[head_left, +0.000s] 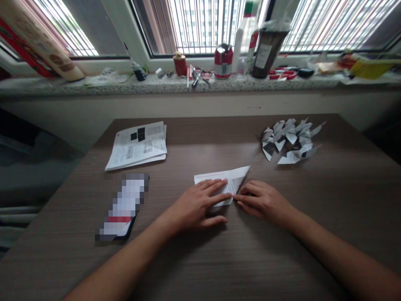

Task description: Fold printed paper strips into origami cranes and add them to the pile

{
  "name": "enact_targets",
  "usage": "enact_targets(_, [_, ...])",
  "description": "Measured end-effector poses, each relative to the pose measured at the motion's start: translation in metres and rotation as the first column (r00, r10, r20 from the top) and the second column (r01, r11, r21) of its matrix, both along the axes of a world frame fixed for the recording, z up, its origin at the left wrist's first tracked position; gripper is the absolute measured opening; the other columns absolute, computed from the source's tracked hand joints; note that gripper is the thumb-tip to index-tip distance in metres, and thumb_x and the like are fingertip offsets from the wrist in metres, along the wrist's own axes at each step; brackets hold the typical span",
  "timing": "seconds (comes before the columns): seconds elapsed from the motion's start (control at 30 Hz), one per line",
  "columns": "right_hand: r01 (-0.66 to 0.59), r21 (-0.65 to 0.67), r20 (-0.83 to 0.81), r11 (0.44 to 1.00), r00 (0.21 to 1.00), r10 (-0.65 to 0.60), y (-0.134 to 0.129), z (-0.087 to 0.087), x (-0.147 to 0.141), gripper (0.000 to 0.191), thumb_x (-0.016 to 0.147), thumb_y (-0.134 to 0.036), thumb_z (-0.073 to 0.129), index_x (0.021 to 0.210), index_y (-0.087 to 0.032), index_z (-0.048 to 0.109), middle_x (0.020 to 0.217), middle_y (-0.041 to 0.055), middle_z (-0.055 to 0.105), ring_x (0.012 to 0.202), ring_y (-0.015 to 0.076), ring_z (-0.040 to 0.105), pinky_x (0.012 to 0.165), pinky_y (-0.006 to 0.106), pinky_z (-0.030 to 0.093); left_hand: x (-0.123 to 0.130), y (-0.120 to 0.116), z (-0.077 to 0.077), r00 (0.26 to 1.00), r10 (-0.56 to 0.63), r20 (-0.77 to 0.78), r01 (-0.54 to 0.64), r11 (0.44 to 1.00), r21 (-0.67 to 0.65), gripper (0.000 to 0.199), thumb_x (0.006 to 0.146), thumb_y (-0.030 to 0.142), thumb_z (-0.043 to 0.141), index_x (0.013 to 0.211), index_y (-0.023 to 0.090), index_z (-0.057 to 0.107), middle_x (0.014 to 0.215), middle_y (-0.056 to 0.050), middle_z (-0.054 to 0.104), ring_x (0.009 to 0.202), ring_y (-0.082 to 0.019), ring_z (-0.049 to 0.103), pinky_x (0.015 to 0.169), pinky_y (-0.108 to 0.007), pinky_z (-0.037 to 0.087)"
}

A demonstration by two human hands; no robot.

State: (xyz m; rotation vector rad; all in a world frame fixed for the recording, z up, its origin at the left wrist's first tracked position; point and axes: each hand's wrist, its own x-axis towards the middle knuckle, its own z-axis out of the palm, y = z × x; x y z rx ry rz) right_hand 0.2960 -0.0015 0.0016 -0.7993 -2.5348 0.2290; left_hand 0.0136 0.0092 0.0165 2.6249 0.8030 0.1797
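Observation:
A folded sheet of printed paper [239,175] lies on the brown table [200,267], its pointed corner toward the upper right. My left hand [199,203] rests on the paper with its fingers spread, pressing it flat. At the lower right edge of the paper is my right hand [263,200], its fingers drawn together and the fingertips touching the folded edge close to my left index finger. Whether the right fingertips pinch the paper is too small to tell.
A stack of printed sheets [138,146] lies at the back left, above a phone [125,207]. Folded paper pieces [290,140] form a cluster at the back right. The windowsill [119,87] holds a red can [223,62], a dark cup [269,50] and a bottle [246,39].

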Motion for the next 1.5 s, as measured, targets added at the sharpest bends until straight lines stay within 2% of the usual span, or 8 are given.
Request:
enact_targets(0.27, [-0.001,-0.052,-0.003,0.999,1.0,0.001,-0.001,-0.002,0.003,0.022,0.101,-0.021,0.061,0.114,-0.019,0.078,0.097,0.01,0.071,0.089,0.0231,0.063,0.075,0.037,0.054,-0.002,0.0,0.013,0.997,-0.073,-0.011,0.073,0.997,-0.011,0.051,0.098,0.059,0.063,0.144,0.036,0.06,0.173,-0.007,0.024,0.156,-0.037,0.029,0.126,-0.056,0.029])
enact_targets(0.57, [-0.01,-0.032,0.074,0.999,0.997,0.013,-0.002,0.0,0.006,0.024,0.102,-0.026,0.06,0.119,-0.024,0.078,0.099,0.0096,0.071,0.093,0.0236,0.064,0.08,0.039,0.054,-0.002,0.0,0.009,0.998,-0.05,0.027,0.051,0.998,-0.021,0.049,0.097,0.055,0.066,0.142,0.035,0.061,0.173,-0.003,0.024,0.157,-0.034,0.027,0.126,-0.056,0.029])
enact_targets(0.8, [-0.016,-0.062,0.062,0.998,0.998,0.02,-0.002,-0.002,0.005,0.026,0.102,-0.027,0.06,0.122,-0.026,0.077,0.103,0.0097,0.07,0.095,0.0234,0.062,0.08,0.039,0.054,-0.004,0.001,0.01,0.997,-0.065,0.049,0.067,0.997,-0.026,0.06,0.095,0.051,0.071,0.15,0.037,0.054,0.172,-0.003,0.024,0.157,-0.034,0.029,0.127,-0.055,0.029])
enact_targets(0.97, [-0.007,-0.043,0.093,0.999,0.996,0.011,0.004,-0.004,0.013,0.027,0.103,-0.028,0.06,0.123,-0.029,0.077,0.1,0.0088,0.07,0.093,0.0231,0.062,0.079,0.038,0.053,-0.003,0.0,0.011,0.998,-0.044,0.049,0.046,0.998,-0.038,0.051,0.097,0.052,0.069,0.144,0.036,0.06,0.172,-0.003,0.025,0.156,-0.033,0.03,0.126,-0.055,0.03])
enact_targets(1.03, [0.018,-0.03,0.107,0.999,0.994,-0.015,0.009,-0.004,0.019,0.027,0.104,-0.029,0.059,0.124,-0.028,0.077,0.1,0.0091,0.07,0.093,0.023,0.062,0.079,0.037,0.053,-0.003,0.0,0.01,0.998,-0.035,0.047,0.037,0.998,-0.042,0.049,0.096,0.051,0.069,0.143,0.036,0.061,0.172,-0.003,0.025,0.156,-0.034,0.03,0.126,-0.056,0.03])
enact_targets(1.17, [0.175,0.007,0.123,0.985,0.977,-0.174,0.023,-0.003,0.033,0.029,0.105,-0.03,0.055,0.12,-0.025,0.079,0.097,0.009,0.069,0.089,0.0224,0.062,0.077,0.036,0.052,-0.003,0.0,0.007,0.999,-0.04,0.032,0.041,0.998,-0.043,0.048,0.097,0.052,0.068,0.142,0.036,0.061,0.172,-0.004,0.025,0.156,-0.035,0.03,0.125,-0.057,0.03])
enact_targets(1.33, [0.383,0.068,0.143,0.921,0.91,-0.389,0.039,-0.006,0.049,0.032,0.105,-0.032,0.053,0.121,-0.023,0.079,0.094,0.0097,0.066,0.083,0.0238,0.062,0.075,0.038,0.052,-0.003,0.001,0.008,0.999,-0.036,0.04,0.038,0.998,-0.041,0.049,0.097,0.052,0.068,0.142,0.036,0.061,0.172,-0.004,0.025,0.156,-0.036,0.028,0.125,-0.057,0.031])
enact_targets(1.5, [0.433,0.085,0.166,0.897,0.882,-0.441,0.043,-0.007,0.054,0.034,0.105,-0.035,0.051,0.122,-0.022,0.078,0.096,0.0103,0.067,0.085,0.0255,0.064,0.075,0.04,0.053,-0.004,0.001,0.007,0.999,-0.041,0.031,0.042,0.999,-0.025,0.051,0.096,0.051,0.069,0.145,0.037,0.06,0.172,-0.004,0.027,0.155,-0.036,0.031,0.123,-0.056,0.034])
